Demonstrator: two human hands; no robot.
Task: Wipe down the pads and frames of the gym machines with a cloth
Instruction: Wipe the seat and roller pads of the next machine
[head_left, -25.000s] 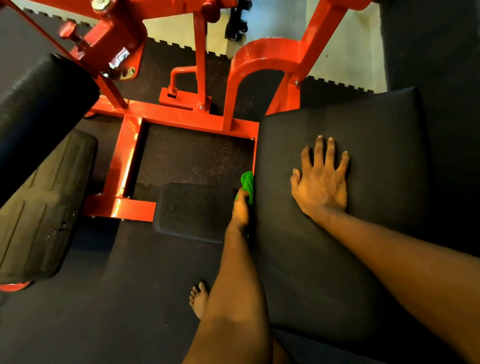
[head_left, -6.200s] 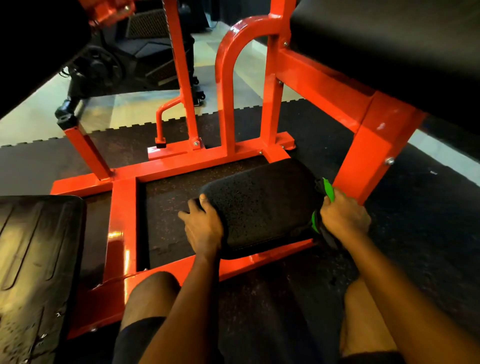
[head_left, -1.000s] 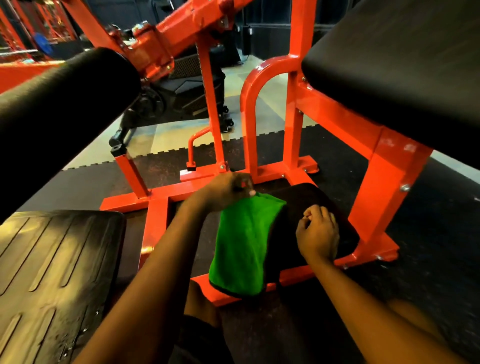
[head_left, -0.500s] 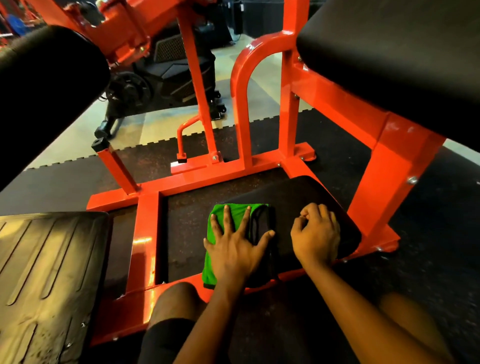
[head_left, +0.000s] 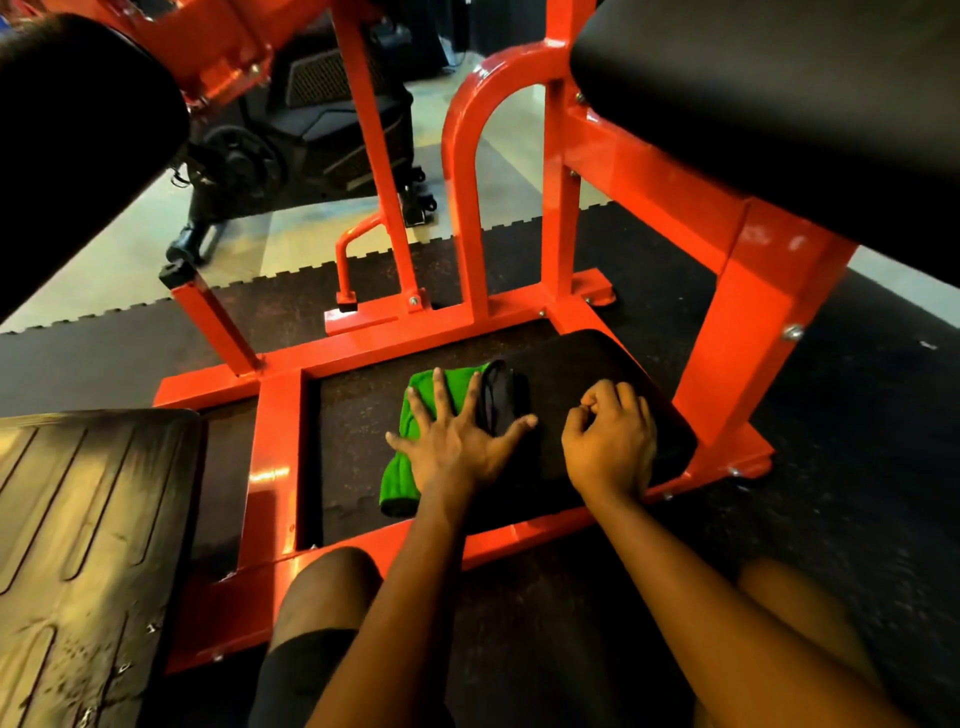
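Green cloth (head_left: 399, 480) under flat, splayed left hand (head_left: 457, 447); right hand (head_left: 610, 441) curled, empty, on pad (head_left: 587, 358).

The scene is rather dim and the light is warm. The orange frame (head_left: 769, 291) looks very saturated and carries small white glare spots on its low bars. The ribbed footplate (head_left: 78, 519) shines yellowish on its top. The seat pad (head_left: 779, 104) and the roller pad (head_left: 67, 130) sink into black, almost without detail. The pale floor (head_left: 119, 270) behind is the brightest part. Straight bars bend toward the edges. Fine textures look slightly soft and smeared.
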